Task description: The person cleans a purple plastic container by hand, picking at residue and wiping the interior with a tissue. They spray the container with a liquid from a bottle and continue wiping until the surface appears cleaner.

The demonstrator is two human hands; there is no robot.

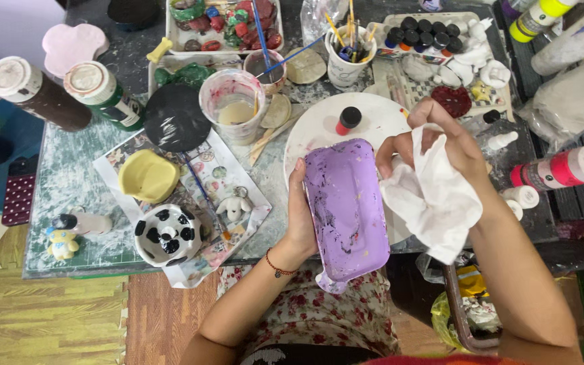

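Left grip (300,223) clasping purple tray's (347,209) edge, right grip (434,145) bunching white cloth (434,199) beside it.

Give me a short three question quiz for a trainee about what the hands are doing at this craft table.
1. True or false: the left hand grips the purple tray by its edge.
2. What does the right hand hold? A) a paintbrush B) a white cloth C) a paint bottle
3. Fill in: the black-spotted white bowl sits just below the ____ mould.

Key:
1. True; the fingers wrap the tray's left edge.
2. B; the cloth is bunched at the tray's right edge.
3. Yellow.
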